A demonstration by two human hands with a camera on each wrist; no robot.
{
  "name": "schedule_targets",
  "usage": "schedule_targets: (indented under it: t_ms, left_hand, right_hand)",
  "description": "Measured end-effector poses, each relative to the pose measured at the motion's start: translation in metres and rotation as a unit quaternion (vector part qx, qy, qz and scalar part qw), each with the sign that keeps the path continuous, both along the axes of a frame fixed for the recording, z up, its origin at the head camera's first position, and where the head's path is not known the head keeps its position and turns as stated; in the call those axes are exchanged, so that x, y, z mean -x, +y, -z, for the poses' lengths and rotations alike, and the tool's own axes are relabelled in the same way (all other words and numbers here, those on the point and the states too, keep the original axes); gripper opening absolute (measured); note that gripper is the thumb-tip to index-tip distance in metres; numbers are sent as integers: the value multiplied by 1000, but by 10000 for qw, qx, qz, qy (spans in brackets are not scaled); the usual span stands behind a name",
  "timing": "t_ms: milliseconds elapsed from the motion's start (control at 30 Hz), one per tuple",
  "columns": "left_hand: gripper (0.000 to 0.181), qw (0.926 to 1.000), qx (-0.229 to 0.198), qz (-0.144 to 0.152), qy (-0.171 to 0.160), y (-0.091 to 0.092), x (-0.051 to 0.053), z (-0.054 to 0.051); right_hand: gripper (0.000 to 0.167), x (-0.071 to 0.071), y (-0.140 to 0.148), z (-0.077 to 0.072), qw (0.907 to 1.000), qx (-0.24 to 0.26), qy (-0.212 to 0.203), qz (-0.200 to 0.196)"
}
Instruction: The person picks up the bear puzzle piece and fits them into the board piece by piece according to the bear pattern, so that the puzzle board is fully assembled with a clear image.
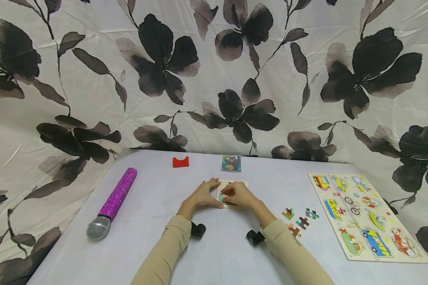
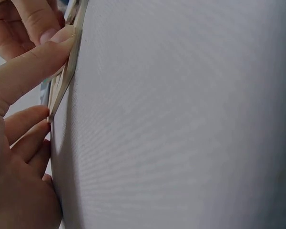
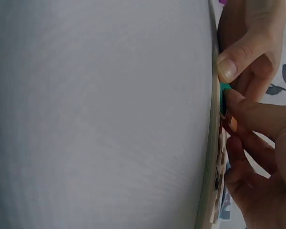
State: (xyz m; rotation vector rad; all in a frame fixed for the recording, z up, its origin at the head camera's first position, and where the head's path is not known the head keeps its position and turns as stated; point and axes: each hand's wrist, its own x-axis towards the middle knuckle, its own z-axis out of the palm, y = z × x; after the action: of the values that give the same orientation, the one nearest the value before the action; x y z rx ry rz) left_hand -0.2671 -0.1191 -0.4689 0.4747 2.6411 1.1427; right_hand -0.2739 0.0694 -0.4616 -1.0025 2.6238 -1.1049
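A small wooden jigsaw tray point(image 1: 245, 183) lies flat on the table in the head view, partly covered by both hands. My left hand point(image 1: 204, 194) holds its left side, the thumb at the near edge and the fingers at the far one. Over the tray, my right hand point(image 1: 239, 196) pinches a jigsaw piece with an orange edge point(image 3: 233, 123), mostly hidden by the fingers. A teal piece point(image 3: 223, 98) shows under the right thumb in the right wrist view. Several loose jigsaw pieces point(image 1: 302, 222) lie beside the right forearm.
Behind the tray are a bear picture card point(image 1: 231, 163) and a red curved block point(image 1: 180, 162). A purple glittery microphone point(image 1: 117, 196) lies at left. To the right is a vehicle puzzle board point(image 1: 356, 223). A floral cloth point(image 1: 199, 118) hangs behind the white table point(image 1: 157, 229).
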Motion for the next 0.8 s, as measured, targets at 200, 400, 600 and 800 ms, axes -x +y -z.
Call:
schedule_targets:
  t_ms: [200,400,600,800]
  left_hand:
    - [85,10000,-21,53,57,0,0,-1]
    - [84,9998,19,86,172,0,1,1]
    - [84,9999,68,34,142,1,2,4]
    - [85,9998,104,101,170,0,1,3]
  right_hand:
    - [22,-1,0,1,9989,-190,420,-117]
    - [23,-1,3,1,9958,-427,676,-456]
    - [25,1,5,-1,9937,-559,649,-718]
    - [24,1,6,-4,9948,-504,368,-800]
